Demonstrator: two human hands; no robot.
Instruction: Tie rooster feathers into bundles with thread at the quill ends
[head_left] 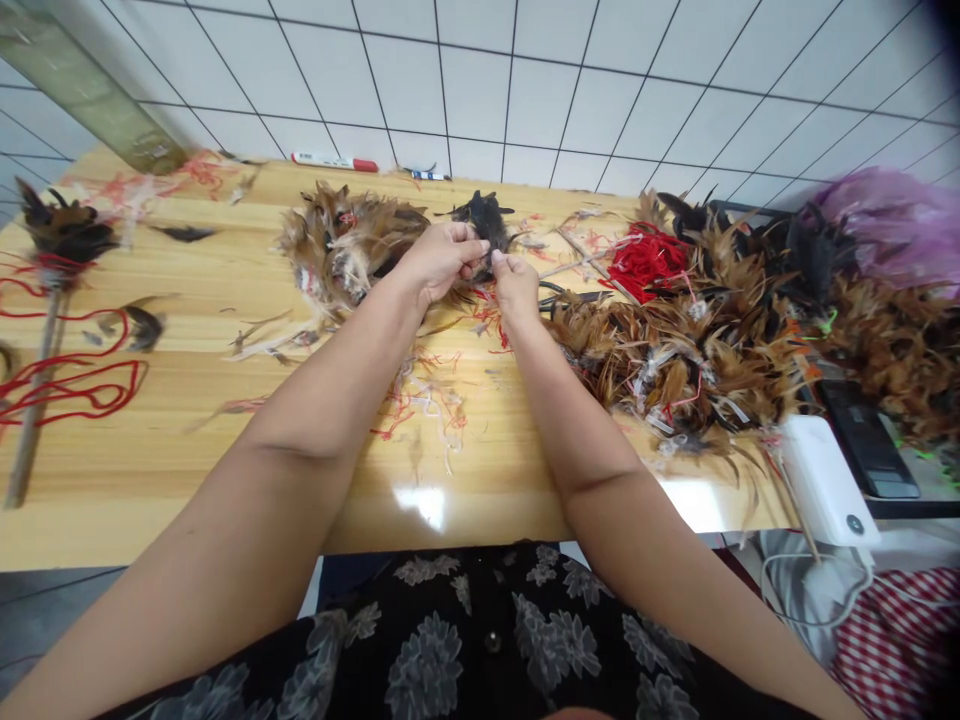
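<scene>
Both my hands are stretched out over a glossy wooden table (187,470). My left hand (439,260) and my right hand (516,285) meet at a small dark feather bundle (486,217). The fingers of both are pinched closed on its lower end. Left of the hands lies a pile of brown feathers (341,245). To the right spreads a larger heap of brown and black feathers (675,340) with a clump of red string (646,262) on it. Loose red and white thread scraps (427,400) lie under my forearms.
A feather duster on a stick (52,260) and loops of red cord (75,385) lie at the left. A red-capped marker (334,162) rests at the table's far edge. A white power bank (825,480), a dark phone (866,445) and a purple bag (896,220) sit at the right.
</scene>
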